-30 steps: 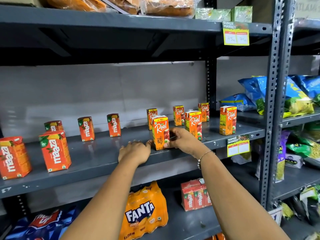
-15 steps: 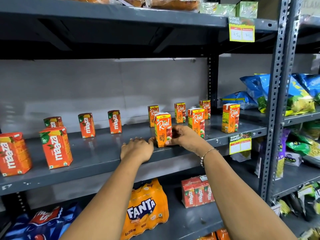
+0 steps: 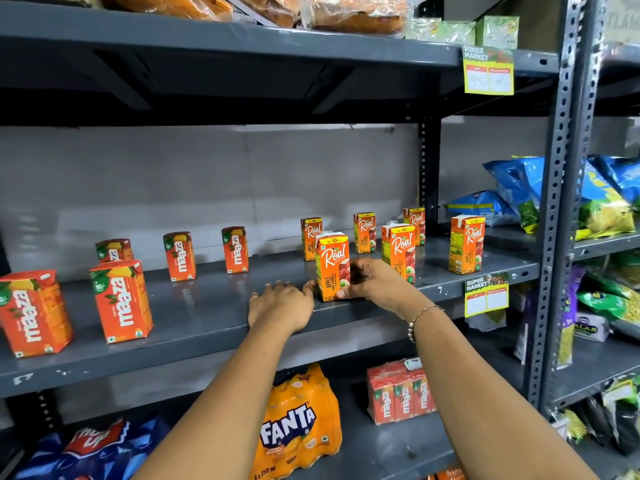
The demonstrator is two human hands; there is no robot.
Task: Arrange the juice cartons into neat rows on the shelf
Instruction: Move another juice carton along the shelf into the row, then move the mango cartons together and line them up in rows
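On the grey middle shelf stand several small orange cartons. Maaza cartons fill the left half; Real apple cartons stand spread out on the right half. My right hand grips the front Real apple carton from its right side, upright on the shelf near the front edge. My left hand lies palm down on the shelf just left of that carton, thumb touching its base.
A Fanta pack and a wrapped Maaza pack sit on the lower shelf. Yellow price tags hang from shelf edges. A perforated upright post stands right, with snack bags beyond it. Bread bags lie on the top shelf.
Both hands stay at the front Real carton. The carton and hands have barely shifted on the shelf; the camera view has drifted slightly.
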